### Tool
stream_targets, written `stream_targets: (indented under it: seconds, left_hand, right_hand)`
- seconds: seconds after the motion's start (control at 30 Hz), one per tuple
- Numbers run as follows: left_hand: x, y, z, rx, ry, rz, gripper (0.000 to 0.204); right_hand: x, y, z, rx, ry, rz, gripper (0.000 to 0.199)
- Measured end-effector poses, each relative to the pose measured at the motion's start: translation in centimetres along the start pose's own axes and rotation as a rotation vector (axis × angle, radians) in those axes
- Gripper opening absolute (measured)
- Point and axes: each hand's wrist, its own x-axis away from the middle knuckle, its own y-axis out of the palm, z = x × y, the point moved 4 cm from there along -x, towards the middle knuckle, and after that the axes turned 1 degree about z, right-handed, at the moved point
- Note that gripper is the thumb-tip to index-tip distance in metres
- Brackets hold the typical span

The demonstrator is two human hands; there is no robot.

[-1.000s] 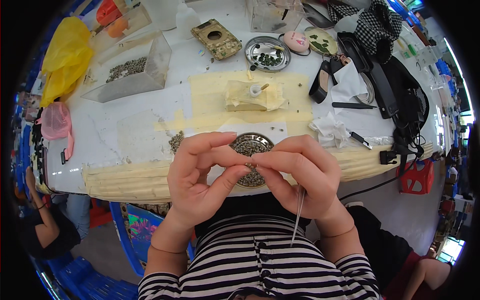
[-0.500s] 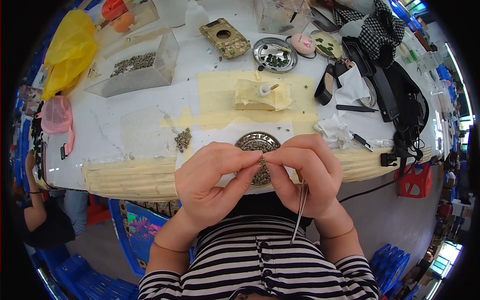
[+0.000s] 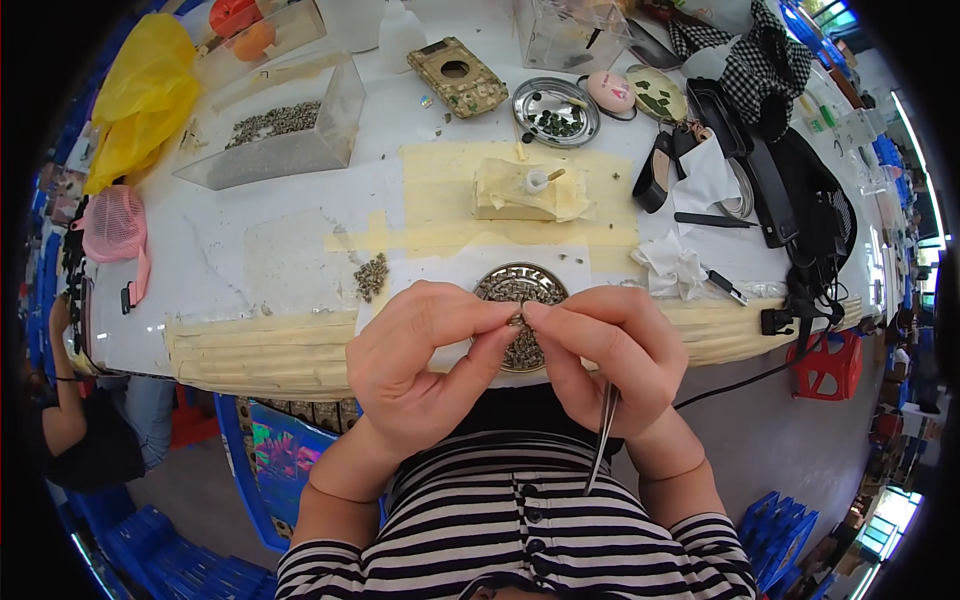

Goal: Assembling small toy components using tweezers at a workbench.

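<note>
Both my hands meet over a round metal dish (image 3: pixel 520 270) full of tiny grey-brown parts. Thumb and index finger of my left hand (image 3: pixel 415 365) pinch one tiny part (image 3: pixel 517 320). The fingertips of my right hand (image 3: pixel 630 360) are pinched together right beside it; whether they also grip the part is hard to see. Silver tweezers (image 3: pixel 601 445) are tucked in my right hand, pointing down toward my striped shirt. A small heap of similar parts (image 3: pixel 371 276) lies left of the dish. Beyond it stands a tape-covered block (image 3: pixel 510 200) with a small white pot (image 3: pixel 537 181) on top.
A clear bin (image 3: pixel 345 130) holds more small parts at the far left. Behind the block are a camouflage tank hull (image 3: pixel 480 95) and a metal dish with dark green pieces (image 3: pixel 556 124). Crumpled tissue (image 3: pixel 668 262) and a utility knife (image 3: pixel 726 288) lie right. Another person's arm (image 3: pixel 66 400) shows left.
My fingertips have shifted slightly against each other around the tiny part. The table view has moved a little; the tweezers stay in my right hand.
</note>
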Motion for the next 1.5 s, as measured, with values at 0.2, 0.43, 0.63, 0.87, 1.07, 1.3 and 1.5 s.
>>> stream_targets:
  seconds: [0.2, 0.43, 0.63, 0.87, 1.07, 1.3, 1.5]
  left_hand:
    - [-0.3, -0.1, 0.2, -0.051, 0.074, -0.017, 0.023]
    - [-0.4, -0.1, 0.2, -0.067, 0.041, -0.037, 0.022]
    - [0.2, 0.0, -1.0, 0.264, -0.193, -0.048, 0.018]
    - [0.5, 1.0, -1.8, 0.764, -0.494, -0.097, 0.014]
    - [1.1, 1.1, -2.7, 0.878, -0.575, -0.165, 0.012]
    - [0.7, 0.9, -1.5, 0.543, -0.441, -0.022, 0.014]
    - [0.3, 0.6, -0.8, 0.249, -0.216, -0.077, 0.018]
  right_hand:
    - [-0.2, -0.2, -0.2, -0.011, 0.058, 0.031, 0.033]
    - [0.1, 0.2, 0.0, -0.038, 0.035, -0.011, 0.031]
    - [-0.3, 0.2, -0.3, -0.061, 0.076, -0.027, 0.030]
    - [-0.5, 0.2, 0.1, -0.052, 0.028, 0.003, 0.034]
    - [-0.6, 0.2, 0.2, -0.058, 0.018, -0.022, 0.033]
    - [-0.7, 0.2, 0.3, 0.024, -0.019, 0.029, 0.031]
    - [-0.9, 0.2, 0.1, 0.143, -0.107, 0.033, 0.033]
